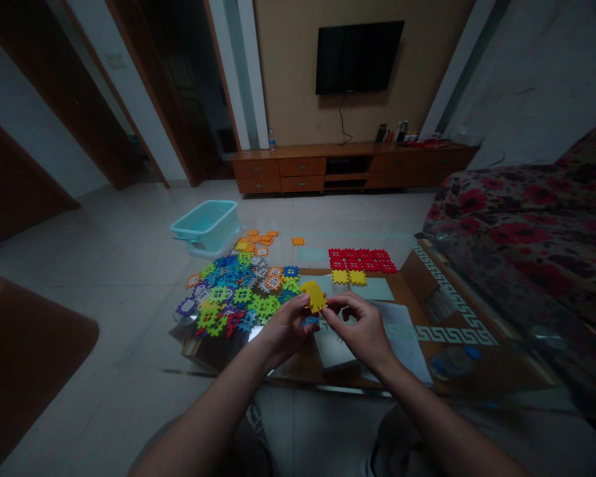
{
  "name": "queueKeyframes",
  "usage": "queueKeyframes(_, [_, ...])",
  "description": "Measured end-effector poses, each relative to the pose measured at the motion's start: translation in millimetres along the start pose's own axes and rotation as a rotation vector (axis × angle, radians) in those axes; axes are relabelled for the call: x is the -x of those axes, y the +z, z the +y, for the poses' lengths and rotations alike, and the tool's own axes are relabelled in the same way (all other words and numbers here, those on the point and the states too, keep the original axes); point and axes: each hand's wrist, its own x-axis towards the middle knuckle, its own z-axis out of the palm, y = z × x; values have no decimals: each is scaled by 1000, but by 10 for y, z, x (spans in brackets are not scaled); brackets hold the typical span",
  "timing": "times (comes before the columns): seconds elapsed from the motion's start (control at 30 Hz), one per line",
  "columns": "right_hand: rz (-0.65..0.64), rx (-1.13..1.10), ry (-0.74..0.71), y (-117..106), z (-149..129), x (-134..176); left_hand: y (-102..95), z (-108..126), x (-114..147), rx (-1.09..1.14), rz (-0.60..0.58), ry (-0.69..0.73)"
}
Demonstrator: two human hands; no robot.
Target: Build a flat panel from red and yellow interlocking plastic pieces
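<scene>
Between my two hands is a yellow interlocking plastic tile [314,296], raised above the glass table. My left hand [291,324] grips its left edge with thumb and fingers. On the tile's lower right edge, the fingertips of my right hand [360,324] are pinched. A bit of blue shows under my left fingers; I cannot tell whether it is held. Left of my hands spreads a pile of mixed-colour tiles [243,295]. Beyond my right hand lie rows of red tiles [361,260], with two yellow tiles [348,277] along their near side.
A turquoise plastic tub [206,225] stands at the table's far left. One orange tile [298,242] lies apart from the pile. Papers [402,338] and a plastic bottle [454,362] show at the right, apparently under the glass. A floral sofa [526,192] stands to the right.
</scene>
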Motion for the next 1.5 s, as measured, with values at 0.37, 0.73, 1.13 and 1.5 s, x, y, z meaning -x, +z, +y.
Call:
queueKeyframes(0.37, [13,27,-17,-7,-17,0,17,0,4,17,-4,7])
queueKeyframes(0.73, [4,42,-17,-1,-25,6,19,0,9,20,-10,13])
queueKeyframes(1.13, [33,39,-22,0,14,-5,6,-14,-6,31,-39,20])
queueKeyframes(1.5, [45,-15,-7,7,-22,-2,-10,-25,8,38,-50,12])
